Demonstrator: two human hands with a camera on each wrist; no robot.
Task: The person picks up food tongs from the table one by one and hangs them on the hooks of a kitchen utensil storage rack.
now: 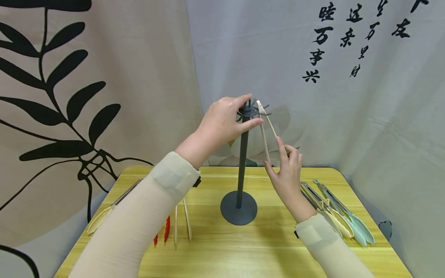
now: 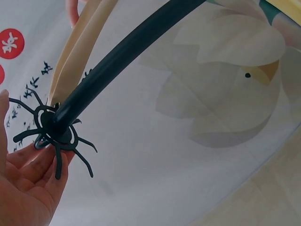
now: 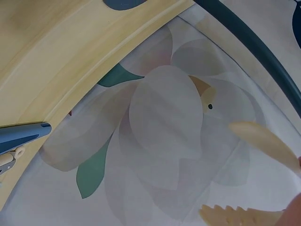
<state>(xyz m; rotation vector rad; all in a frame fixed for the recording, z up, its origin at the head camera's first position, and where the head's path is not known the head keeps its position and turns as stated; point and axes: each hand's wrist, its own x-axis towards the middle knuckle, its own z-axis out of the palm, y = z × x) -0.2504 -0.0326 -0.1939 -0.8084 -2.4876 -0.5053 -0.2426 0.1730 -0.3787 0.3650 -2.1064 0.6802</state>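
Note:
A dark grey stand point(image 1: 242, 162) with a ring of curved hooks point(image 2: 59, 127) on top stands upright on a round base point(image 1: 238, 208). My left hand point(image 1: 224, 117) grips it at the hook ring, index finger above and thumb below. Light wooden tongs point(image 1: 263, 133) hang with their joined end up among the hooks at the ring's right side. My right hand point(image 1: 288, 166) pinches the two arms from below, thumb on one and index finger on the other. In the right wrist view the tongs' tips are spread, one toothed point(image 3: 240, 216). Whether a hook carries them, I cannot tell.
Several metal tongs with cream and mint heads point(image 1: 342, 216) lie at the table's right. Leftward are another wooden pair point(image 1: 187, 220), red tips point(image 1: 167, 229) and cream-headed metal tongs point(image 1: 99, 221), partly behind my left sleeve. A printed curtain point(image 1: 156, 77) hangs behind the table.

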